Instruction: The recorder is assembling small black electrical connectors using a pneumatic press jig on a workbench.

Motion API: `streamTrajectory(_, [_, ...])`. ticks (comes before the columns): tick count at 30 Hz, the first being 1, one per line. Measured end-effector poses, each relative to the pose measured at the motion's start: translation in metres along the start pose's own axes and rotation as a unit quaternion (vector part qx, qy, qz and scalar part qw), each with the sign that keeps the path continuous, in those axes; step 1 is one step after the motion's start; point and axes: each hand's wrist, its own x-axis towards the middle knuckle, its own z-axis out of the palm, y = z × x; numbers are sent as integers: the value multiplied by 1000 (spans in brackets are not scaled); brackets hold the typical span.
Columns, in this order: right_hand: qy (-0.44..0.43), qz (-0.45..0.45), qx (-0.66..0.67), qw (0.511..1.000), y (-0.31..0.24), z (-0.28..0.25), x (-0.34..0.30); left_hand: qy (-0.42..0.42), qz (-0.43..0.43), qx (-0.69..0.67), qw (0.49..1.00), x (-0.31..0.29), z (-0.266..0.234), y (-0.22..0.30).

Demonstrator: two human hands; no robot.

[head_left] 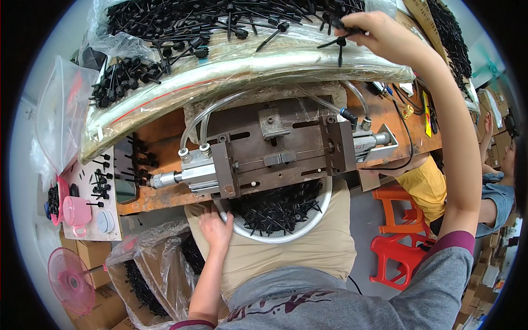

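Fingers (360, 37) of the right hand (385, 39) were closed on black pieces (341, 42), stemmed things with knobbed heads, held up over a ledge (247, 65) wrapped in clear plastic; I couldn't tell how many they gripped. Behind that hand a big heap of the same kind lay across the ledge, and a smaller cluster sat at its left end. The left hand (214, 226) held nothing, its fingers loosely extended against the left rim of a white basin (267, 240). This basin rested at the person's lap, just below the edge of the tabletop (157, 195), and held a thick jumble of black pieces, stems pointing every way.

Between basin and ledge stood a metal machine (269, 137) with clear hoses running into it. Down to the left, beside the person, was a carton lined with a clear plastic bag (151, 258), with more black pieces inside. Beyond the left end of the tabletop, a small pink basket (59, 190) contained a few dark ones too, near a pink cup (77, 212) and a little white-lidded tub (105, 221), whose contents I couldn't make out. At the upper right, a cardboard box (426, 19) was packed with dark pieces.
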Motion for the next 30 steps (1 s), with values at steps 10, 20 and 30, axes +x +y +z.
streamTrajectory(10, [-9, -21, -104, 994, -29, 12, -6, -6, -7, -4, 1000, 0, -3, 1])
streamTrajectory(20, [111, -12, 1, 994, -47, 10, 18, 29, 26, 30, 999, -3, 7, -8])
streamTrajectory(30, [19, 23, -7, 1000, -86, 31, 61, -19, -16, 3, 1000, -2, 0, -3])
